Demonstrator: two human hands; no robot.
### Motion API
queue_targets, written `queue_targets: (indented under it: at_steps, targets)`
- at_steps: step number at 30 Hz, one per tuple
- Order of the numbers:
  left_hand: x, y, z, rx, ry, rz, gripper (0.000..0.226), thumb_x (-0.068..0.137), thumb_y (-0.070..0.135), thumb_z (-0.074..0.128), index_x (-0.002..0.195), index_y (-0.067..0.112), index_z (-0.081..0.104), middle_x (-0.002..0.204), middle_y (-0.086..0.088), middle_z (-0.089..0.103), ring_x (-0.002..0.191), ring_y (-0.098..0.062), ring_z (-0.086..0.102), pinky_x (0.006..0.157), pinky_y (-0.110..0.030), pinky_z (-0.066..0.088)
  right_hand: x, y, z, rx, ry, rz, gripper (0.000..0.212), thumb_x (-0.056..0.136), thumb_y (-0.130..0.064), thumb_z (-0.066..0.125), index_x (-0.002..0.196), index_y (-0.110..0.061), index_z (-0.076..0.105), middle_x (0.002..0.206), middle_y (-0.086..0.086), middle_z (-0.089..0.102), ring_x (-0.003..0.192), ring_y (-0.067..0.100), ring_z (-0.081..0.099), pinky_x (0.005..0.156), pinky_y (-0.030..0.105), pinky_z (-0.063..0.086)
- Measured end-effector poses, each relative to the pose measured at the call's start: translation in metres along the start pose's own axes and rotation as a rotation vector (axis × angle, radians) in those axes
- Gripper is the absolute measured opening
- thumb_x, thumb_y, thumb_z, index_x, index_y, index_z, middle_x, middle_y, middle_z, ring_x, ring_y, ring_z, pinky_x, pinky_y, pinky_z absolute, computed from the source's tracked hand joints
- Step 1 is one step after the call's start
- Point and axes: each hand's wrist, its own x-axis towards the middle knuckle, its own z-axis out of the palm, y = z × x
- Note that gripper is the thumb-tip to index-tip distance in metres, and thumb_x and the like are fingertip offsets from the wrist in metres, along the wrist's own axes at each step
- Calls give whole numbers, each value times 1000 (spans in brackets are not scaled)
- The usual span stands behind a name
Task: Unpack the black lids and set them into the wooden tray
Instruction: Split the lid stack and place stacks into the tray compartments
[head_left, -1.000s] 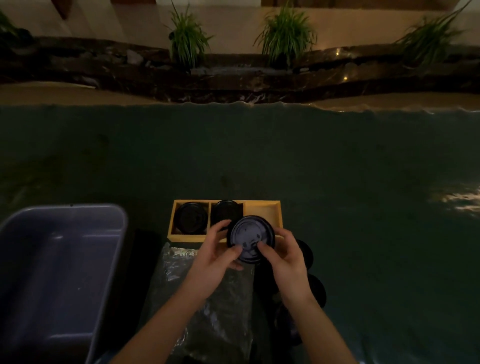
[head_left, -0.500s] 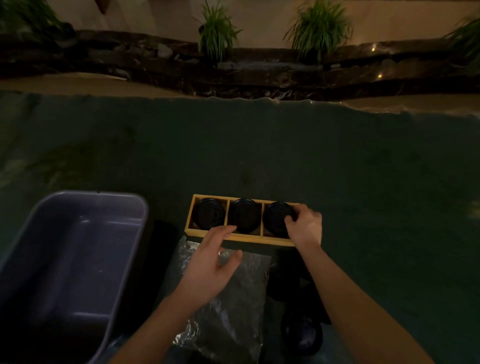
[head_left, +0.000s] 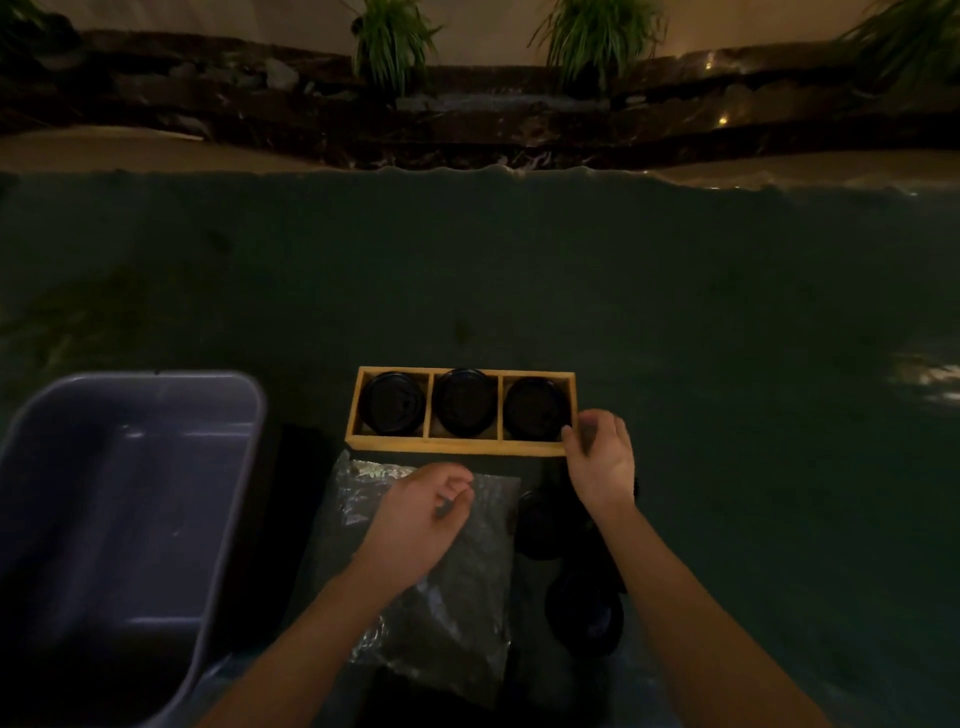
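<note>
A wooden tray (head_left: 457, 446) with three compartments lies on the dark table. Each compartment holds a black lid: left (head_left: 392, 402), middle (head_left: 464, 401), right (head_left: 534, 407). My right hand (head_left: 600, 457) hovers at the tray's near right corner, fingers curled and holding nothing. My left hand (head_left: 423, 512) hangs over a crinkled clear plastic bag (head_left: 441, 597), fingers loosely bent and empty. More loose black lids (head_left: 584, 616) lie on the table below my right wrist, partly hidden by my forearm.
A large grey plastic bin (head_left: 156, 499) stands at the left, near the table's front edge. Beyond the dark green table surface (head_left: 519, 270) runs a stone ledge with potted grass plants (head_left: 392, 36).
One second ago both hands held a black lid over the tray. My right hand set it in the right compartment and has drawn back to the corner; my left hand dropped over the bag.
</note>
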Motion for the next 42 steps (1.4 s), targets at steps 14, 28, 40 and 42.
queue_targets:
  at_steps: [14, 28, 40, 42]
  targets:
    - [-13, 11, 63, 110, -250, 38, 18, 97, 18, 65, 114, 19, 71, 102, 4, 74, 86, -3, 65, 76, -14, 51, -152, 80, -49, 87, 179, 165, 2, 97, -17, 68, 99, -18, 69, 79, -8, 69, 76, 20, 72, 70, 36, 56]
    - [33, 9, 139, 617, -247, 205, 68, 90, 38, 72, 147, 15, 44, 139, -11, 52, 128, -31, 48, 105, -42, 45, -210, 120, -26, 7, 70, 459, 15, 98, -32, 64, 103, -18, 65, 91, 3, 74, 93, 32, 72, 72, 31, 47]
    - [54, 2, 143, 789, -329, 215, 65, 79, 45, 81, 133, 17, 57, 127, -11, 55, 121, -31, 50, 99, -41, 42, -199, 116, -17, -44, -42, 486, 38, 96, -48, 65, 117, -17, 56, 102, 7, 73, 97, 32, 70, 79, 37, 55]
    - [52, -2, 141, 704, -327, 175, 56, 84, 43, 78, 128, 14, 59, 123, -11, 55, 118, -32, 52, 96, -42, 44, -194, 117, -15, -52, -46, 479, 37, 95, -44, 67, 118, -16, 57, 103, 9, 73, 97, 33, 69, 77, 36, 52]
